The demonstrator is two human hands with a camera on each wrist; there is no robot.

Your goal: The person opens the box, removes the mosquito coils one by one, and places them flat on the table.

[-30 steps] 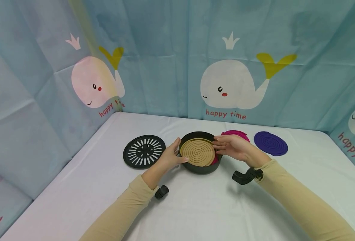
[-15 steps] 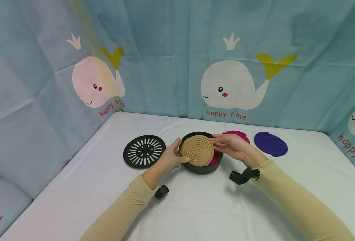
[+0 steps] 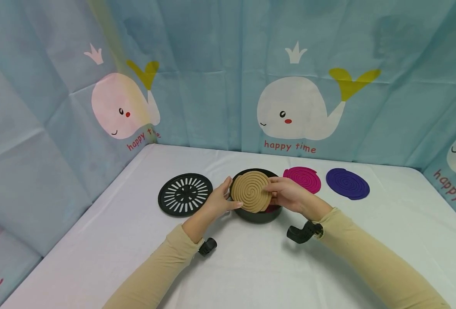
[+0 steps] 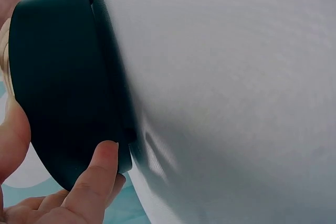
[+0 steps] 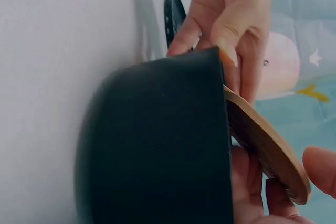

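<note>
A tan mosquito coil [image 3: 251, 192], a flat round spiral, leans out of the round black tin [image 3: 258, 217]. My right hand [image 3: 290, 195] pinches the coil's right edge, thumb on the upper face and fingers beneath. In the right wrist view the coil [image 5: 281, 153] slants up and away from the tin's rim. My left hand [image 3: 216, 200] grips the tin's left side; its thumb lies over the rim beside the coil and its fingers [image 4: 94, 182] press the outer wall. A bit of magenta [image 3: 270, 209] shows inside the tin, mostly hidden.
A black slotted lid [image 3: 185, 195] lies left of the tin on the white-covered table [image 3: 259, 266]. Behind my right hand lies a magenta coil [image 3: 303, 179], with a purple coil [image 3: 347, 183] farther right. A whale-print curtain [image 3: 212, 86] closes off the back.
My right hand has gone from touching the coil's edge to pinching it, moving left. The tan coil's right side has risen and tilted up. The left hand stays on the tin.
</note>
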